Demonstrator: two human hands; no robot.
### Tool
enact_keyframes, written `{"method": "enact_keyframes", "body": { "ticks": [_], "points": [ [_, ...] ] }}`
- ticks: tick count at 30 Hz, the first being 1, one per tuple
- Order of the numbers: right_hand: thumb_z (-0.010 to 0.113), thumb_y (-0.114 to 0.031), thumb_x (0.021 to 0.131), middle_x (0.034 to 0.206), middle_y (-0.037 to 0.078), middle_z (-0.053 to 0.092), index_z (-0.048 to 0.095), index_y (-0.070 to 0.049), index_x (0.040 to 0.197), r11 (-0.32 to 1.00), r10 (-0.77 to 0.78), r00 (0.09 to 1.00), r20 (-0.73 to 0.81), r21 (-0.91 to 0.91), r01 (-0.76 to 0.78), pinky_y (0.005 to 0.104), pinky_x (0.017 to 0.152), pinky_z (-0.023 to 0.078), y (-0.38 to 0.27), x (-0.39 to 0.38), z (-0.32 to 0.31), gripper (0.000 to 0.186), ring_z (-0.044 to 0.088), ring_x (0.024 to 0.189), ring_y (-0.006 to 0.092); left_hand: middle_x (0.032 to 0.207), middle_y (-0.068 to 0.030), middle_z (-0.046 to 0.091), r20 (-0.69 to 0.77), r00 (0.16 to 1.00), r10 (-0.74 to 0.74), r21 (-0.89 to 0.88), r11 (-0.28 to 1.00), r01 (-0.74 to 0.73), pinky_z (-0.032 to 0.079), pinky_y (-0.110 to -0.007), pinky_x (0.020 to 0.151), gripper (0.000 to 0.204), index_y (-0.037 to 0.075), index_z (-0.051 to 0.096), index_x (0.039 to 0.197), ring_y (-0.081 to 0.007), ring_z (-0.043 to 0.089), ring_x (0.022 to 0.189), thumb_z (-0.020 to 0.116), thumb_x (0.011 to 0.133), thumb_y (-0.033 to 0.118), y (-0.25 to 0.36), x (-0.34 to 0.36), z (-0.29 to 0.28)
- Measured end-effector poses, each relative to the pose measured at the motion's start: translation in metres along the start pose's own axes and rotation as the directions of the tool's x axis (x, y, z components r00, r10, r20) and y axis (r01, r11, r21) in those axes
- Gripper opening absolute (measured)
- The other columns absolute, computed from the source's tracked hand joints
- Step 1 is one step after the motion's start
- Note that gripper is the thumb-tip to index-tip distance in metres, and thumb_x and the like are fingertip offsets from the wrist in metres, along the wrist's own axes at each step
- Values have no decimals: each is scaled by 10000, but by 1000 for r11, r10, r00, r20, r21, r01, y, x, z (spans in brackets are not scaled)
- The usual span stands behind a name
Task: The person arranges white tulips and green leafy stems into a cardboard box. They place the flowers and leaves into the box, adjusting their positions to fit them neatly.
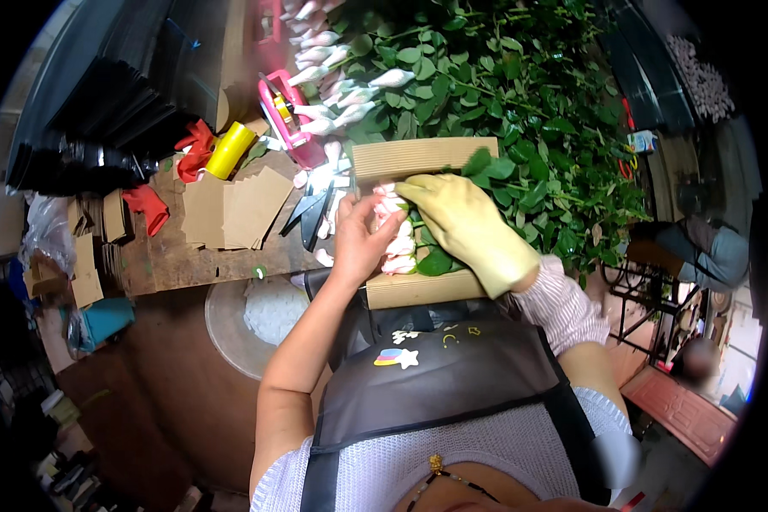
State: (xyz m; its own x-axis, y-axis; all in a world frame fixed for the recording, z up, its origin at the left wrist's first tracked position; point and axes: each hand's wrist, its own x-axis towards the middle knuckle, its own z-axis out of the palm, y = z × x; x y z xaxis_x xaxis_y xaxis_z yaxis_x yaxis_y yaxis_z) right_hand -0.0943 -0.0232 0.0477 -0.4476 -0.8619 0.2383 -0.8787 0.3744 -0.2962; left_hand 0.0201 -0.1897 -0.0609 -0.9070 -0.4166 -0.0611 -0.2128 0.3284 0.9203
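Note:
Pale pink roses lie in a row, heads to the left, between two raised sides of a brown corrugated cardboard wrap. My bare left hand closes its thumb and fingers around a rose head at the far end of the row. From the right, my right hand in a yellow rubber glove reaches over the stems, its bent fingertips against the same rose head. The glove hides part of the flowers and stems. Left of my left hand, dark-handled scissors lie on the wooden table.
Leafy rose stems pile up behind and right, with sleeved pink buds along their left. A pink tape dispenser, cardboard pieces and a yellow roll are on the table. Below its edge stands a tub with white scraps.

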Motion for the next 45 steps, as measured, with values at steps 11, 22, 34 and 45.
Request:
{"method": "enact_keyframes", "body": {
  "ticks": [11,22,34,45],
  "points": [
    [685,-112,977,1260,116,712,699,-65,1306,851,434,893,-118,377,-364,384,1038,483,-21,-50,-47,333,640,1163,283,1246,-192,628,-277,955,105,856,479,196,456,-525,995,621,20,586,1308,-375,589,1158,843,774,204,-94,32,-156],
    [707,-137,968,1188,96,736,705,-100,1309,856,406,913,40,333,-395,359,999,505,-44,-23,-31,343,662,1127,243,1153,-120,613,-251,968,9,789,582,199,450,-470,919,897,42,607,1293,-310,568,1132,937,605,513,-91,25,-139],
    [791,-198,907,1064,85,735,761,-111,1181,780,556,805,205,208,-591,312,841,560,-63,13,-34,289,701,925,185,1270,-129,577,-326,943,68,664,727,177,404,-465,1023,949,68,567,1390,-331,515,1239,960,598,415,-103,10,-137],
    [691,-270,997,816,44,758,734,-99,1268,617,719,612,329,104,-780,250,684,546,-45,35,-33,323,713,720,88,1091,-100,532,-156,987,27,-149,987,-51,403,-398,1024,360,123,763,1162,-285,499,1139,805,890,354,3,-25,-27]
  ]
}}
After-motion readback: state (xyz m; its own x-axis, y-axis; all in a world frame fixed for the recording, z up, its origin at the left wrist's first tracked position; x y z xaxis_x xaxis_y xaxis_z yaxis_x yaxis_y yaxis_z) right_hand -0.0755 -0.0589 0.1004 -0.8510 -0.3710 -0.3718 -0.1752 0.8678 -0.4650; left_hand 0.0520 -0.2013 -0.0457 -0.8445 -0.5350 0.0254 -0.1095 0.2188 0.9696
